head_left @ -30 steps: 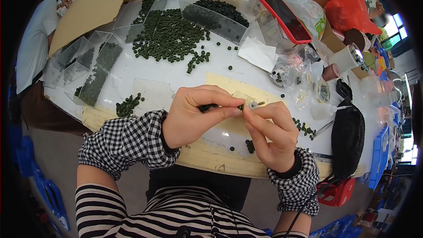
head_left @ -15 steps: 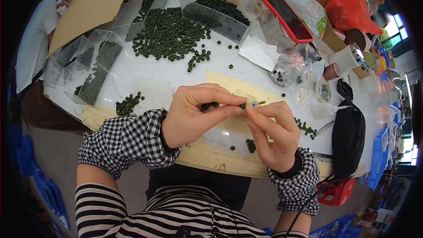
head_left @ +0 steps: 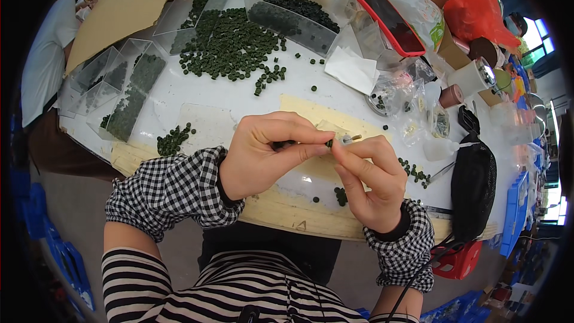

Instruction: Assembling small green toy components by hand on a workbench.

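Observation:
Over the middle of the table, my left hand [head_left: 266, 155] and my right hand [head_left: 373, 179] meet fingertip to fingertip. Between the left thumb and forefinger sits a small dark green round part [head_left: 329, 143], and the right thumb and forefinger pinch at its other side. More dark green pieces [head_left: 284, 143] show inside the curled left fingers. Just behind the right fingertips is a small metal-tipped thing [head_left: 351, 139], its kind unclear. A large pile of the same small parts [head_left: 230, 45] lies on the white table [head_left: 239, 93] farther off.
Clear plastic boxes hold dark parts at the left [head_left: 140, 98] and the back [head_left: 293, 24]. A red-cased phone [head_left: 391, 24] leans near folded white tissue [head_left: 351, 70]. At right lies a black mesh pouch [head_left: 472, 179]. Smaller clusters [head_left: 173, 140] flank my hands. Another person [head_left: 48, 54] is at far left.
Both hands stay almost where they were, still pinching the small green part. The right fingers have shifted very slightly.

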Tool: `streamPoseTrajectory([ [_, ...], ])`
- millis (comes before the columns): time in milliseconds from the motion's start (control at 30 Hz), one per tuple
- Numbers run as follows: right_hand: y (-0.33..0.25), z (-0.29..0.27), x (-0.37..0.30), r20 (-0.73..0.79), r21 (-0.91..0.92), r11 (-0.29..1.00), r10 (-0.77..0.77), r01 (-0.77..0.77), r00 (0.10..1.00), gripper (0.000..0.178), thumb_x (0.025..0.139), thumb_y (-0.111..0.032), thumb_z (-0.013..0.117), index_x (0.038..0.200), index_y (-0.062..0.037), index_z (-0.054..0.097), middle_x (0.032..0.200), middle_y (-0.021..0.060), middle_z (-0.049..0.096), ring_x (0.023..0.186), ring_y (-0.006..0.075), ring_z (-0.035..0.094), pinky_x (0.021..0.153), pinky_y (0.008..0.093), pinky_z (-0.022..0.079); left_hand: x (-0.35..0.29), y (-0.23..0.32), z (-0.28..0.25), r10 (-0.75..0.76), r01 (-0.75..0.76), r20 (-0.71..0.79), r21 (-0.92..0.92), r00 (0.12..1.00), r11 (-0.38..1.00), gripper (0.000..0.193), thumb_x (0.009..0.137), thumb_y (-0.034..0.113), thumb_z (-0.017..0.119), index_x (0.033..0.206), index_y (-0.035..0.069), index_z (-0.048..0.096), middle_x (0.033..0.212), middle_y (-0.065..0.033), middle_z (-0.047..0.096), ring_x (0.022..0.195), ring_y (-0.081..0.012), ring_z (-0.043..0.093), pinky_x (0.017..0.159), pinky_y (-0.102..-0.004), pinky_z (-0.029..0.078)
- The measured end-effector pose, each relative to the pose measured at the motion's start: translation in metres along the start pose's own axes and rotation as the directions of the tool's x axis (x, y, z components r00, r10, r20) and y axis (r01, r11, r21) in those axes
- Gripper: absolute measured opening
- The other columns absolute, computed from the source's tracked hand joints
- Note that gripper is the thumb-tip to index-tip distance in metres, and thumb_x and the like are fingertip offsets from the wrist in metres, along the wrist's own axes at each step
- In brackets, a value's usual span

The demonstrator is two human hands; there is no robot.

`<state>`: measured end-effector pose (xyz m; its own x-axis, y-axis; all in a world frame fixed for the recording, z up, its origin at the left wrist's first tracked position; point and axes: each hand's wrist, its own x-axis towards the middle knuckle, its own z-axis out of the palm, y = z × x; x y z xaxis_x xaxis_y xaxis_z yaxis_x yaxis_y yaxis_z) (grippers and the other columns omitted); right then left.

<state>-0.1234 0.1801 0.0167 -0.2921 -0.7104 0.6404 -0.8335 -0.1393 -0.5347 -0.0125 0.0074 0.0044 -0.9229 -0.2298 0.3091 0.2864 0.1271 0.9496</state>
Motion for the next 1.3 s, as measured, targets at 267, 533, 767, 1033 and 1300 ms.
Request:
streamPoseTrajectory([
  [267,-0.0003,-0.0003,-0.001,0.012,0.0,1.0,0.003,-0.003,1.0,0.038,0.073,0.006,0.071,0.11,-0.0018,0.069,0.082,0.005,0.06,0.071,0.0202,0.054,0.064,0.03,0.044,-0.0004,-0.0009,-0.0005,0.013,-0.014,0.012,0.021,1.0,1.0,0.023,0.084,-0.006,0.067,0.106,0.0,0.07,0.096,-0.0093,0.069,0.085,-0.012,0.062,0.073,-0.0219,0.048],
  [533,-0.0006,-0.0007,-0.0006,0.007,0.007,1.0,0.004,-0.004,1.0,0.038,0.073,0.005,0.071,0.11,-0.002,0.069,0.082,0.0045,0.06,0.071,0.0197,0.053,0.063,0.0297,0.044,-0.0004,0.0019,0.0001,-0.032,0.033,0.006,-0.004,0.999,0.999,0.023,0.084,-0.006,0.067,0.106,0.0,0.07,0.095,-0.0089,0.068,0.084,-0.011,0.061,0.073,-0.0211,0.047],
  [767,0.0009,0.0,-0.0017,0.007,0.021,1.0,0.009,-0.009,1.0,0.038,0.073,0.005,0.071,0.11,-0.0026,0.069,0.083,0.0045,0.06,0.071,0.0195,0.053,0.064,0.0297,0.044,-0.0008,0.0035,-0.0011,-0.086,0.086,0.017,-0.011,0.996,0.996,0.023,0.085,-0.005,0.067,0.107,0.0,0.07,0.096,-0.0085,0.067,0.085,-0.0099,0.06,0.074,-0.0205,0.046],
  [1033,0.0004,-0.0005,-0.0017,0.011,0.014,1.0,0.007,-0.007,1.0,0.038,0.073,0.005,0.072,0.111,-0.0025,0.069,0.083,0.0048,0.06,0.072,0.0196,0.054,0.064,0.0294,0.044,-0.0014,0.0044,-0.0017,-0.134,0.134,0.027,0.0,0.991,0.991,0.022,0.086,-0.004,0.066,0.108,-0.001,0.069,0.098,-0.0088,0.066,0.087,-0.01,0.061,0.076,-0.0209,0.047],
  [1300,-0.0001,0.0005,-0.001,-0.024,-0.014,1.0,-0.011,0.011,1.0,0.039,0.073,0.006,0.071,0.112,-0.0027,0.069,0.082,0.0048,0.06,0.071,0.0194,0.054,0.063,0.0292,0.044,0.0,0.0049,-0.0003,-0.139,0.14,0.012,-0.064,0.99,0.988,0.02,0.086,-0.003,0.066,0.106,-0.002,0.069,0.097,-0.0102,0.068,0.089,-0.0117,0.062,0.08,-0.0233,0.048],
])
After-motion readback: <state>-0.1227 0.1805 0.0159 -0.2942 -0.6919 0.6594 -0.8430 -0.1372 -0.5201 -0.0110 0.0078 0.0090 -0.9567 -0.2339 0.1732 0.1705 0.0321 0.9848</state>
